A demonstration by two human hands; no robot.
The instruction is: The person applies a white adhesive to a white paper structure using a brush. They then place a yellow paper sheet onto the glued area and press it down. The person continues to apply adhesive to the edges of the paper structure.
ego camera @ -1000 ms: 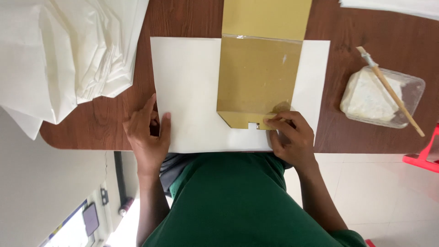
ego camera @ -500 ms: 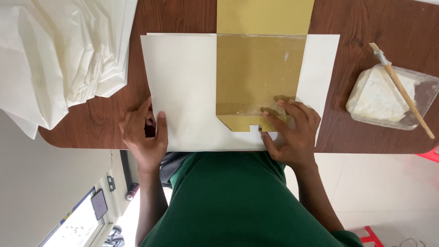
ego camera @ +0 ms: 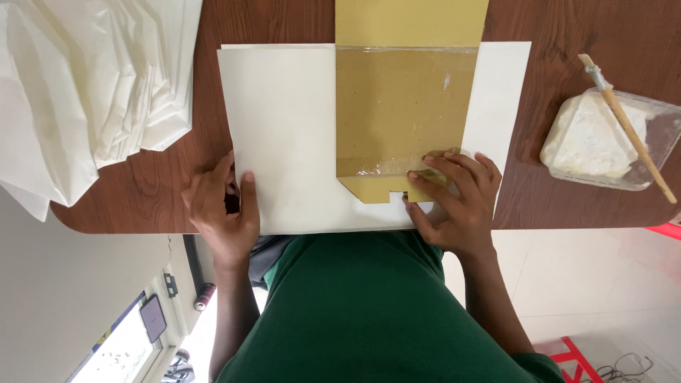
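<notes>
A large white sheet [ego camera: 284,135] lies on the brown wooden table [ego camera: 553,35]. On it rests a brown paper piece [ego camera: 404,106] with a glossy, wet-looking band and a notched flap near its close edge. My left hand [ego camera: 220,209] lies on the table at the white sheet's near left corner, thumb pressing on the sheet. My right hand [ego camera: 454,206] covers the right end of the brown flap, fingers on top and thumb at the notch, gripping it.
A pile of crumpled white paper [ego camera: 85,92] fills the table's left side. On the right stands a clear plastic tub of white paste [ego camera: 603,138] with a wooden-handled brush [ego camera: 628,128] across it. A red object [ego camera: 667,230] shows beyond the table's right corner.
My right hand has slid a little to the right along the brown flap. The left hand has stayed at the sheet's corner. The view has shifted slightly.
</notes>
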